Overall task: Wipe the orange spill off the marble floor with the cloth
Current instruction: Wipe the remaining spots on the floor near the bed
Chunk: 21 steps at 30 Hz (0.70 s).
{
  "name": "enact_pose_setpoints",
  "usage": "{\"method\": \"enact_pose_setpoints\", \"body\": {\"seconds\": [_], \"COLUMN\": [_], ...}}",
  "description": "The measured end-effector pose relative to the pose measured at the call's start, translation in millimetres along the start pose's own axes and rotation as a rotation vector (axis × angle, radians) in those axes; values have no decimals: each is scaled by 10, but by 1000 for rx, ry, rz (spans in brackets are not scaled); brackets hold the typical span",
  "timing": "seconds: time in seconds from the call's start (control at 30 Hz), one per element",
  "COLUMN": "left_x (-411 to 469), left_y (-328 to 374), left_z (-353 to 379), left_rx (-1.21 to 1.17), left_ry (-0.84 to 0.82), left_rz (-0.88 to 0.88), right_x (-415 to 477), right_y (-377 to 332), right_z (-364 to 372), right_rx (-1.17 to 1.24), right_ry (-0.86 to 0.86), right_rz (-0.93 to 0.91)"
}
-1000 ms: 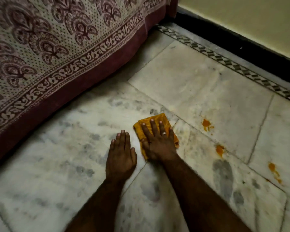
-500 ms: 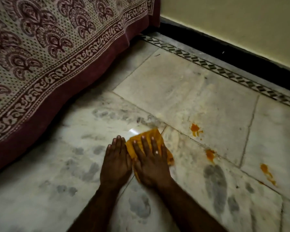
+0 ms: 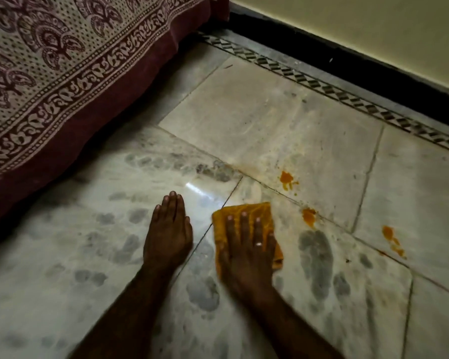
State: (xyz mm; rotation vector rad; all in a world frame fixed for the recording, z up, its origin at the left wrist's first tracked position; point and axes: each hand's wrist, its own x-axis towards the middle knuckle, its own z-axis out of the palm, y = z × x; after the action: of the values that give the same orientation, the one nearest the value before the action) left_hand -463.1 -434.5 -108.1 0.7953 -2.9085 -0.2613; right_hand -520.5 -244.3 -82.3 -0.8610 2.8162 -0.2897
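A folded orange cloth lies flat on the marble floor near the middle of the view. My right hand presses down on it with straight fingers, a ring on one finger. My left hand rests flat on the bare floor just left of the cloth, not touching it. Three orange spill spots lie in a row to the right of the cloth: one spot up and right, a second spot close beside the cloth, a third spot farther right.
A patterned maroon and cream bedsheet hangs down to the floor on the left. A dark skirting and cream wall run along the back right, with a patterned tile border in front. Grey smudges mark the near tiles.
My right hand has slid the cloth to the right, away from my left hand and closer to the spill spots. A faint smear shows where the cloth was.
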Motion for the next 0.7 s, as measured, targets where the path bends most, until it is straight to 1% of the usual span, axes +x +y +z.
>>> {"method": "enact_pose_setpoints", "body": {"seconds": [0.07, 0.1, 0.17, 0.27, 0.3, 0.4, 0.47, 0.53, 0.6, 0.7], "left_x": [-1, 0, 8, 39, 55, 24, -45, -113, -137, -118], "left_y": [-2, -8, -9, 76, 150, 496, 749, 936, 1036, 1110], "left_z": [21, 35, 52, 36, 39, 105, 160, 178, 201, 232], "left_rx": [11, 27, 61, 36, 12, -33, -54, -64, -58, -38], "left_ry": [-4, -4, -10, -48, -63, -75, -68, -76, -76, -70], "left_rz": [-1, 3, 8, -18, 0, 151, 199, 223, 255, 257], "right_x": [38, 158, 414, 619, 617, 350, -8, -421, -680, -503], "right_y": [-155, -176, -83, 276, 411, 782, 887, 807, 661, 666], "right_z": [49, 35, -31, -158, -189, -252, -226, -163, -66, -54], "right_rx": [-13, -23, -51, -67, -77, -82, -87, -84, -70, -75], "right_ry": [2, 5, -32, -72, -79, -61, 0, 97, 99, 77], "right_rz": [-138, -176, -184, -33, 26, 174, 263, 313, 252, 117]}}
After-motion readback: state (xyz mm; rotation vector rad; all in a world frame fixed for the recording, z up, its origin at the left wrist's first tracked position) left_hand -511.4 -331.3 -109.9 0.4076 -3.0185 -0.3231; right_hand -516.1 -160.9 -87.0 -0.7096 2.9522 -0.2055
